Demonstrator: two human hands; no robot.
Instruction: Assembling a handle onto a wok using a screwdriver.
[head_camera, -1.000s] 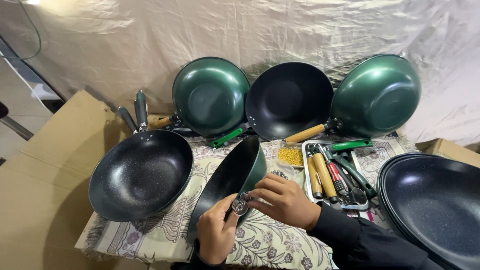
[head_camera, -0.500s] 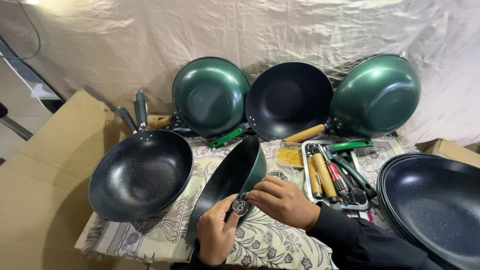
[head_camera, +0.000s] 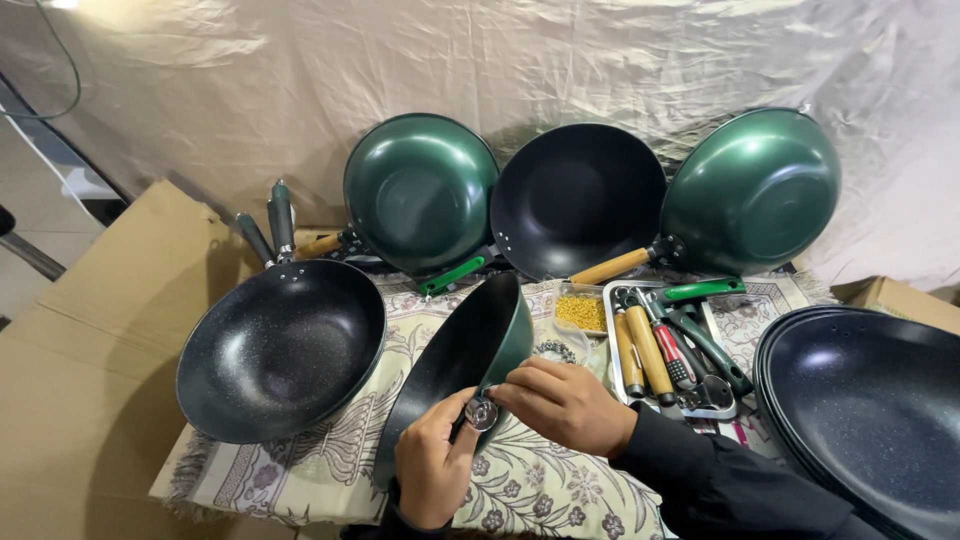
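1. Your left hand (head_camera: 432, 470) grips the rim of a handleless green wok (head_camera: 462, 362), held on edge over the patterned cloth (head_camera: 300, 460) at the centre front; its dark inside faces left.
2. Your right hand (head_camera: 560, 403) is closed, fingertips pinched on a small round metal fitting (head_camera: 481, 412) at the wok's rim. Whether the fitting is seated or loose cannot be made out; your fingers cover part of it.
3. The wok's lower edge is hidden behind your left hand and wrist.
4. To the left, a black speckled wok (head_camera: 280, 350) rests on the cloth, its dark handles pointing back; how they join the wok is hard to read.
5. Three pans lean against the draped backdrop (head_camera: 560, 60): a green pan (head_camera: 420, 190), a black pan (head_camera: 578, 198) and a second green pan (head_camera: 755, 190). Their bases are partly covered by items in front.
6. A metal tray (head_camera: 612, 340) right of the held wok carries wooden and green handles; individual pieces overlap and cannot be counted.
7. A small clear box of yellow bits (head_camera: 582, 310) sits just beside the tray; the contents are too small to identify.
8. A stack of dark pans (head_camera: 870, 410) is cut off by the right frame edge.
9. Cardboard (head_camera: 90, 330) runs out of view on the left.
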